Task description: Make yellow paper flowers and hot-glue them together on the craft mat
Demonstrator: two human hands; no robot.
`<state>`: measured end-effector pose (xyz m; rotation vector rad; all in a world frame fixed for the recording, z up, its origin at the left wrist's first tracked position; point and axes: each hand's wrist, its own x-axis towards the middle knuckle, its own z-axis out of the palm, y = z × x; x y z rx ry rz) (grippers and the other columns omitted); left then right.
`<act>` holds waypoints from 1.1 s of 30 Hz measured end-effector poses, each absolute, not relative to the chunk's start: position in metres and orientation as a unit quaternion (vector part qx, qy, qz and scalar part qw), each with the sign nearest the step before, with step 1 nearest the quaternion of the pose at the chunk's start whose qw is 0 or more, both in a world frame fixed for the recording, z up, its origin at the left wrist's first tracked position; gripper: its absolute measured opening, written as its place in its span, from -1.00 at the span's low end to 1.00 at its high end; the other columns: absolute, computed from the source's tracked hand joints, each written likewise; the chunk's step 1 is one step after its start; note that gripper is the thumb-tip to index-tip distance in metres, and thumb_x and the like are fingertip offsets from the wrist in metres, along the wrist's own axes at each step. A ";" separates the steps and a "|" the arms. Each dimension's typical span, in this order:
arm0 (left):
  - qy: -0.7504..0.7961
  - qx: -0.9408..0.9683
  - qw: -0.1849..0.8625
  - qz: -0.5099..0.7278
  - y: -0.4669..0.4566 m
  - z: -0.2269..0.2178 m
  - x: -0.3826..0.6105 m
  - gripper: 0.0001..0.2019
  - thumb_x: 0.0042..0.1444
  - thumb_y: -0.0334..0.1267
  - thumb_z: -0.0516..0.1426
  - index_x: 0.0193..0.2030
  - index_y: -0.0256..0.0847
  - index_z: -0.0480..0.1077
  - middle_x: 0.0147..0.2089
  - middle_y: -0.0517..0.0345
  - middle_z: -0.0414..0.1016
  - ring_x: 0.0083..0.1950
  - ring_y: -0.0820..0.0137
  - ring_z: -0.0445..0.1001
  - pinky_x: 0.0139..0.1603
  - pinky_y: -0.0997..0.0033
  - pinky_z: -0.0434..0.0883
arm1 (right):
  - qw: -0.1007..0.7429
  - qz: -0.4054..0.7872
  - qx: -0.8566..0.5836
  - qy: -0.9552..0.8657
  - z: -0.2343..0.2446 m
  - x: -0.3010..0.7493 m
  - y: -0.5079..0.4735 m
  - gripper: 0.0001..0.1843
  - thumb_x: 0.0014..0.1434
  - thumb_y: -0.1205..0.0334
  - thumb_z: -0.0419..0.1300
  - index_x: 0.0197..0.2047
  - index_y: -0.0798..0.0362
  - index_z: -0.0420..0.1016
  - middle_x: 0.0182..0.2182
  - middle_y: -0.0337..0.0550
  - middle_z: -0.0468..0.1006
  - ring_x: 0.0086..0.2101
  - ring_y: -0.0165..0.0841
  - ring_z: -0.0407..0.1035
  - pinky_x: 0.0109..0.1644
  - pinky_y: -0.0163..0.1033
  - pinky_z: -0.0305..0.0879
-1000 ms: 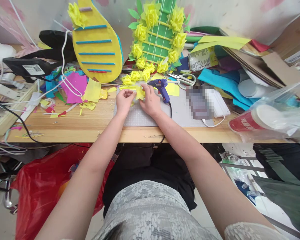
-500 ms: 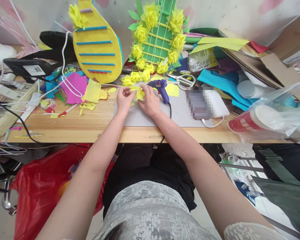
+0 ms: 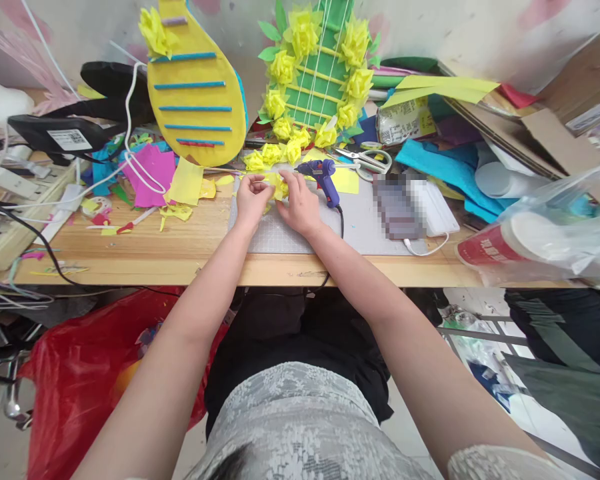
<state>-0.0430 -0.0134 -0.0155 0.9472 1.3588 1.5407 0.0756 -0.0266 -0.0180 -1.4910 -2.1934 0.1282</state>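
Observation:
Both my hands meet over a grey cutting mat [image 3: 280,237] on the wooden table. My left hand [image 3: 253,200] pinches one side of a small yellow paper flower piece [image 3: 279,188], fingers curled. My right hand [image 3: 300,203] pinches the other side of the same piece. Just right of my right hand lies a blue glue gun [image 3: 325,177]. Behind the hands lie three finished yellow paper flowers [image 3: 273,155], in front of a green craft instrument [image 3: 320,73] trimmed with yellow flowers.
A yellow paddle-shaped craft piece [image 3: 195,87] leans at the back left. Scissors [image 3: 367,159], a blurred phone [image 3: 397,207], a white power bank [image 3: 437,207], coloured paper scraps [image 3: 153,173] and a bagged cup [image 3: 510,243] crowd the table. A red bag [image 3: 80,373] sits below left.
Both hands have kept working the yellow piece in place, the fingers shifting a little and lifting slightly towards the back of the mat.

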 end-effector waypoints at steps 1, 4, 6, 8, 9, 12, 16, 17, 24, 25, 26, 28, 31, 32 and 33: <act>0.544 0.374 0.426 0.618 -0.014 -0.014 -0.043 -0.76 -0.15 -0.51 0.18 -0.33 -0.19 0.26 -0.48 0.33 0.33 -0.40 0.55 0.38 -0.30 0.56 0.34 | 0.239 0.042 -0.547 -0.802 -0.018 0.076 -0.026 -0.45 0.24 0.17 -0.07 0.29 0.03 0.02 0.13 0.08 0.26 0.08 -0.12 0.28 -0.13 -0.10 0.42; 0.542 0.371 0.426 0.622 -0.015 -0.011 -0.045 -0.79 -0.12 -0.45 0.17 -0.32 -0.20 0.28 -0.37 0.24 0.39 -0.32 0.51 0.42 -0.35 0.56 0.35 | 0.240 0.037 -0.548 -0.801 -0.019 0.076 -0.026 -0.44 0.25 0.14 -0.06 0.29 0.05 0.02 0.13 0.09 0.26 0.04 -0.15 0.31 -0.16 -0.14 0.42; 0.534 0.379 0.440 0.614 -0.016 -0.009 -0.047 -0.77 -0.14 -0.43 0.18 -0.30 -0.19 0.29 -0.29 0.20 0.43 -0.25 0.48 0.45 -0.33 0.56 0.37 | 0.247 0.039 -0.544 -0.801 -0.020 0.077 -0.026 -0.44 0.25 0.12 -0.06 0.29 0.05 0.02 0.13 0.09 0.26 -0.01 -0.19 0.34 -0.19 -0.15 0.42; 0.525 0.388 0.462 0.600 -0.017 -0.008 -0.049 -0.73 -0.16 -0.44 0.19 -0.27 -0.18 0.30 -0.26 0.19 0.46 -0.21 0.47 0.47 -0.29 0.55 0.39 | 0.249 0.040 -0.538 -0.805 -0.020 0.077 -0.027 -0.45 0.26 0.11 -0.07 0.29 0.04 0.02 0.13 0.10 0.26 -0.04 -0.20 0.36 -0.20 -0.16 0.42; 0.522 0.390 0.474 0.592 -0.017 -0.007 -0.049 -0.72 -0.18 -0.45 0.19 -0.26 -0.17 0.31 -0.26 0.19 0.46 -0.21 0.47 0.48 -0.28 0.55 0.40 | 0.248 0.040 -0.534 -0.807 -0.020 0.077 -0.027 -0.45 0.26 0.11 -0.08 0.29 0.04 0.02 0.14 0.10 0.26 -0.05 -0.20 0.36 -0.20 -0.16 0.42; 0.519 0.388 0.499 0.575 -0.018 -0.006 -0.047 -0.69 -0.20 -0.46 0.19 -0.25 -0.18 0.30 -0.31 0.21 0.47 -0.30 0.49 0.48 -0.32 0.54 0.39 | 0.245 0.039 -0.527 -0.813 -0.021 0.078 -0.026 -0.44 0.26 0.12 -0.08 0.30 0.04 0.01 0.15 0.11 0.24 -0.03 -0.18 0.36 -0.19 -0.15 0.42; 0.512 0.376 0.516 0.574 -0.019 -0.004 -0.047 -0.68 -0.20 -0.44 0.20 -0.24 -0.18 0.31 -0.32 0.22 0.47 -0.34 0.51 0.46 -0.40 0.56 0.34 | 0.239 0.032 -0.528 -0.814 -0.022 0.078 -0.025 -0.42 0.25 0.12 -0.07 0.30 0.05 -0.02 0.17 0.11 0.22 0.04 -0.14 0.31 -0.15 -0.12 0.42; 0.509 0.373 0.521 0.575 -0.019 -0.003 -0.048 -0.69 -0.20 -0.43 0.20 -0.24 -0.18 0.31 -0.30 0.22 0.46 -0.34 0.51 0.46 -0.40 0.57 0.33 | 0.238 0.031 -0.529 -0.814 -0.022 0.078 -0.025 -0.42 0.25 0.11 -0.06 0.30 0.05 -0.02 0.18 0.11 0.21 0.08 -0.12 0.28 -0.14 -0.12 0.42; 0.507 0.397 0.518 0.563 -0.021 -0.003 -0.051 -0.60 -0.27 -0.43 0.26 -0.22 -0.20 0.30 -0.28 0.21 0.43 -0.26 0.49 0.45 -0.32 0.54 0.36 | 0.262 0.040 -0.518 -0.813 -0.020 0.079 -0.026 -0.43 0.24 0.12 -0.06 0.29 0.06 0.00 0.16 0.11 0.23 0.13 -0.10 0.21 -0.13 -0.10 0.43; 0.509 0.403 0.513 0.562 -0.020 -0.003 -0.051 -0.59 -0.29 -0.45 0.26 -0.22 -0.20 0.29 -0.28 0.21 0.42 -0.24 0.48 0.45 -0.29 0.53 0.37 | 0.266 0.045 -0.516 -0.813 -0.020 0.079 -0.026 -0.44 0.24 0.12 -0.06 0.28 0.06 0.00 0.15 0.11 0.24 0.12 -0.10 0.22 -0.14 -0.10 0.43; 0.512 0.406 0.509 0.561 -0.020 -0.004 -0.050 -0.59 -0.29 -0.46 0.25 -0.22 -0.19 0.28 -0.29 0.21 0.42 -0.23 0.47 0.45 -0.28 0.52 0.38 | 0.268 0.049 -0.514 -0.813 -0.020 0.079 -0.026 -0.44 0.24 0.13 -0.06 0.28 0.06 0.00 0.15 0.11 0.24 0.11 -0.11 0.24 -0.14 -0.09 0.43; 0.517 0.402 0.507 0.560 -0.019 -0.006 -0.048 -0.60 -0.28 -0.47 0.23 -0.23 -0.19 0.27 -0.29 0.21 0.42 -0.23 0.45 0.45 -0.28 0.50 0.38 | 0.268 0.058 -0.514 -0.813 -0.019 0.079 -0.027 -0.43 0.23 0.14 -0.06 0.29 0.06 0.00 0.15 0.11 0.23 0.09 -0.10 0.26 -0.14 -0.08 0.43; 0.528 0.381 0.503 0.569 -0.017 -0.010 -0.044 -0.61 -0.27 -0.48 0.20 -0.23 -0.19 0.26 -0.30 0.21 0.39 -0.25 0.45 0.45 -0.26 0.47 0.39 | 0.260 0.072 -0.519 -0.811 -0.018 0.079 -0.027 -0.40 0.21 0.14 -0.04 0.29 0.06 -0.02 0.17 0.12 0.20 0.09 -0.08 0.25 -0.13 -0.05 0.43; 0.529 0.375 0.501 0.572 -0.017 -0.011 -0.044 -0.61 -0.28 -0.49 0.20 -0.23 -0.19 0.26 -0.30 0.20 0.38 -0.24 0.45 0.45 -0.24 0.45 0.39 | 0.262 0.080 -0.518 -0.810 -0.018 0.079 -0.028 -0.39 0.21 0.13 -0.04 0.30 0.05 -0.04 0.17 0.12 0.19 0.10 -0.07 0.24 -0.12 -0.04 0.43; 0.529 0.373 0.500 0.576 -0.016 -0.013 -0.044 -0.60 -0.28 -0.49 0.20 -0.23 -0.19 0.26 -0.29 0.20 0.38 -0.22 0.44 0.45 -0.22 0.44 0.39 | 0.269 0.091 -0.514 -0.809 -0.018 0.080 -0.028 -0.37 0.21 0.11 -0.03 0.30 0.05 -0.06 0.17 0.12 0.19 0.09 -0.08 0.25 -0.12 -0.04 0.43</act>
